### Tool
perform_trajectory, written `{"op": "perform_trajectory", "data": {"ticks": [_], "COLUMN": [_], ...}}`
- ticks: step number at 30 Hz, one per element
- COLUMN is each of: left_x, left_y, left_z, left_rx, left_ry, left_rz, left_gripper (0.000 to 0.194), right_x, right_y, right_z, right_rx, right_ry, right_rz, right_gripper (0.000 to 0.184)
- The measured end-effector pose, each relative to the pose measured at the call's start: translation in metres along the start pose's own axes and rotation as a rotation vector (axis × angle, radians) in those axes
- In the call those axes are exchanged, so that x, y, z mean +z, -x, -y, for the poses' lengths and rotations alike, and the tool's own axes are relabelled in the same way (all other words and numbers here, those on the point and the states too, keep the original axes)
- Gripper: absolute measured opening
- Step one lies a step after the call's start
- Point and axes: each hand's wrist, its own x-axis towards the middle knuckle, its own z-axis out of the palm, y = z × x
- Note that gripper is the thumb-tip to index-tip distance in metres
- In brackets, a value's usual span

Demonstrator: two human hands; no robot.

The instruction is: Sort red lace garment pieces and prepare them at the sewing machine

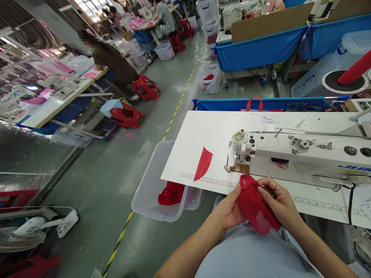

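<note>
Both my hands hold a piece of sheer red fabric [256,208] over my lap, at the front edge of the white sewing table [214,127]. My left hand [230,208] grips its left side, thumb on top. On the other side, my right hand [278,199] pinches the upper right edge between thumb and fingers. Just beyond the fabric stands a white sewing machine [304,150], its needle area [242,158] near my hands. A separate curved red fabric piece [203,164] lies flat on the table, left of the machine.
A clear plastic bin [145,193] with red fabric [171,193] stands below the table's left end. Yellow-black tape [185,90] runs along the floor. Red stools [145,87] and other workstations are at the left. A red thread cone [355,69] stands at the right.
</note>
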Motion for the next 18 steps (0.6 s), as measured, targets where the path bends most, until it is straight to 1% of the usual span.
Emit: {"op": "perform_trajectory", "data": {"ticks": [2, 4, 5, 7, 9, 11, 13, 14, 15, 16, 18], "left_x": [0.005, 0.009, 0.011, 0.012, 0.012, 0.011, 0.010, 0.009, 0.008, 0.008, 0.008], "left_y": [-0.003, -0.004, -0.004, -0.003, -0.002, -0.003, -0.003, -0.004, -0.004, -0.005, -0.004], "left_z": [0.001, 0.000, -0.002, -0.004, -0.006, -0.007, -0.008, -0.008, -0.009, -0.010, -0.011], "left_rx": [0.094, 0.219, 0.258, 0.276, 0.258, 0.246, 0.229, 0.222, 0.219, 0.223, 0.251], "left_ry": [-0.013, 0.004, 0.023, 0.066, 0.104, 0.140, 0.159, 0.157, 0.148, 0.134, 0.101], "left_rz": [-0.041, -0.060, -0.060, -0.049, -0.040, -0.050, -0.074, -0.084, -0.089, -0.087, -0.074], "left_gripper": [0.034, 0.026, 0.024, 0.019, 0.014, 0.012, 0.014, 0.016, 0.018, 0.019, 0.023], "right_x": [-0.001, -0.004, -0.006, -0.010, -0.012, -0.013, -0.015, -0.016, -0.018, -0.019, -0.021], "right_y": [-0.002, -0.006, -0.008, -0.013, -0.016, -0.015, -0.011, -0.008, -0.006, -0.004, -0.003], "right_z": [0.002, 0.006, 0.007, 0.009, 0.007, 0.002, -0.003, -0.005, -0.006, -0.006, -0.006], "right_rx": [0.072, 0.177, 0.218, 0.255, 0.239, 0.149, -0.029, -0.133, -0.227, -0.296, -0.350], "right_ry": [-0.090, -0.253, -0.327, -0.408, -0.391, -0.290, -0.109, -0.001, 0.106, 0.202, 0.336], "right_rz": [0.040, 0.069, 0.067, 0.032, -0.034, -0.155, -0.296, -0.331, -0.329, -0.300, -0.244], "right_gripper": [0.042, 0.042, 0.043, 0.046, 0.048, 0.047, 0.041, 0.038, 0.036, 0.035, 0.032]}}
